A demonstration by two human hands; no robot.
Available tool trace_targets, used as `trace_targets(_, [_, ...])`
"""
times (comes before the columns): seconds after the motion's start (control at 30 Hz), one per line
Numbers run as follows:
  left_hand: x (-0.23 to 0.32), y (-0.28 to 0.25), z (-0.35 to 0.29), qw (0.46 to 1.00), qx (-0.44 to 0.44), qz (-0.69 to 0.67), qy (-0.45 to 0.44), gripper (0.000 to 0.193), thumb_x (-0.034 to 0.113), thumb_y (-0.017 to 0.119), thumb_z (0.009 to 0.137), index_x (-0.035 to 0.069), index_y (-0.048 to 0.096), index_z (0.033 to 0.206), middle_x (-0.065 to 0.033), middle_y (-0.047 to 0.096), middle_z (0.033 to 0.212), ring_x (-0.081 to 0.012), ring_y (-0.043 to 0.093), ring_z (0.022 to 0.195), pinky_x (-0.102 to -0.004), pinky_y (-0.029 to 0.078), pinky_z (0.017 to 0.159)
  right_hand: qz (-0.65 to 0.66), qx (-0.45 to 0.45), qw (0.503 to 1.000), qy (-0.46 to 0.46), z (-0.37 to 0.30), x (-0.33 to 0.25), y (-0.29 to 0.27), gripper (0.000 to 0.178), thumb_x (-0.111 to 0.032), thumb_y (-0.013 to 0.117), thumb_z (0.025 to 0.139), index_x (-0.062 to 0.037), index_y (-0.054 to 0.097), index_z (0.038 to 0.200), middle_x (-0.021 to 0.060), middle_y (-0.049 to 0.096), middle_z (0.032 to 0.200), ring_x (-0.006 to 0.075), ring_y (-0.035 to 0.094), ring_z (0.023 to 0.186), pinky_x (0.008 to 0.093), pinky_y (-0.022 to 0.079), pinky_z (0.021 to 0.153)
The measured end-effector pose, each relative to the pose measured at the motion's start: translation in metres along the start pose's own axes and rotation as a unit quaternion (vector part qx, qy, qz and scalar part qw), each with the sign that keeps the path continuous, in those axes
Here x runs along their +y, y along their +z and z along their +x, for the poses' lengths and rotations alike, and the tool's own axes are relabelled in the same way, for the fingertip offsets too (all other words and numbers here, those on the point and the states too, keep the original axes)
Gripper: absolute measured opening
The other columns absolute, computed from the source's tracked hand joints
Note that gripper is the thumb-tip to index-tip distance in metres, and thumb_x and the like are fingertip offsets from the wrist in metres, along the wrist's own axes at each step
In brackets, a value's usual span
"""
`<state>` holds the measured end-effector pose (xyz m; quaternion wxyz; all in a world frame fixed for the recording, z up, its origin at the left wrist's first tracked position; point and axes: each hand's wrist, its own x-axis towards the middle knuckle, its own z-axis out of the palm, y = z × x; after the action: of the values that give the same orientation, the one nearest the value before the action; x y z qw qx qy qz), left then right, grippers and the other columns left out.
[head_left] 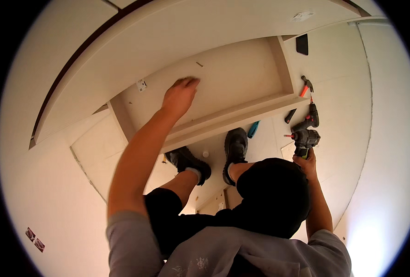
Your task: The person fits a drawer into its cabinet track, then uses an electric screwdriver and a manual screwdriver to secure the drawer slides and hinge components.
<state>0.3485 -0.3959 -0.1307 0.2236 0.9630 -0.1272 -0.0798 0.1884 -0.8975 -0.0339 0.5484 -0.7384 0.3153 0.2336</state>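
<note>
Left hand (181, 94) flat inside open cabinet box (242, 78), right hand (306, 161) holding drill (304, 137)

Floor (376, 152): pale sheet covering, brightly lit at lower right. Large cream panel (177, 37), dark-edged, overhead. Hammer (305, 86), second drill (312, 116), dark rectangular object (302, 44) lying about.

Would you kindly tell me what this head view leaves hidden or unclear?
- Left hand fingertips: curled against the cabinet panel; anything pinched is hidden.
- Right hand grip on the cordless drill: hidden behind the dark cap.
- Small peg on the panel: too small to identify.
- Hammer: tiny and distorted near the rim.
</note>
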Motion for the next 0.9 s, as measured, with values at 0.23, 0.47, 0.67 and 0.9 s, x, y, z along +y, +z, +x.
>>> trace_targets(0.23, [-0.027,0.045,0.068,0.998,0.018,0.025,-0.046,0.018,0.009,0.063,0.095,0.007,0.068,0.113,-0.0098,0.067,0.124,-0.0328,0.059,0.121,-0.0435,0.052,0.102,-0.047,-0.065,0.994,-0.077,0.019,-0.096,0.052,0.049,-0.007,0.08,0.077,-0.0017,0.058,0.12,0.0051,0.067,0.101,0.0126,0.062,0.087,0.0304,0.053,0.077])
trace_targets(0.47, [-0.043,0.043,0.048,0.997,0.031,0.072,-0.017,0.012,0.011,0.06,0.097,0.005,0.063,0.107,-0.0154,0.066,0.113,-0.0354,0.061,0.113,-0.0462,0.053,0.096,-0.118,-0.139,0.98,-0.08,0.049,-0.134,0.103,0.049,-0.011,0.083,0.079,0.0003,0.06,0.121,0.005,0.067,0.098,0.0112,0.062,0.081,0.0287,0.053,0.074])
trace_targets(0.67, [-0.021,0.032,0.012,0.996,0.009,-0.045,-0.077,0.014,0.004,0.06,0.095,0.002,0.062,0.109,-0.0164,0.068,0.11,-0.0346,0.065,0.104,-0.0435,0.056,0.089,-0.086,-0.169,0.976,-0.104,0.059,-0.156,0.125,0.044,-0.022,0.083,0.087,0.0008,0.063,0.119,0.0039,0.068,0.09,0.0109,0.062,0.08,0.0283,0.053,0.073])
trace_targets(0.9, [0.042,-0.031,-0.042,0.747,-0.105,-0.59,-0.288,0.012,0.007,0.057,0.106,0.001,0.061,0.116,-0.0082,0.069,0.103,-0.0133,0.063,0.089,-0.0293,0.054,0.08,-0.25,-0.152,0.939,-0.182,0.082,-0.19,0.161,0.052,-0.036,0.084,0.084,0.0035,0.068,0.114,0.0136,0.073,0.088,0.0188,0.067,0.079,0.0341,0.055,0.076])
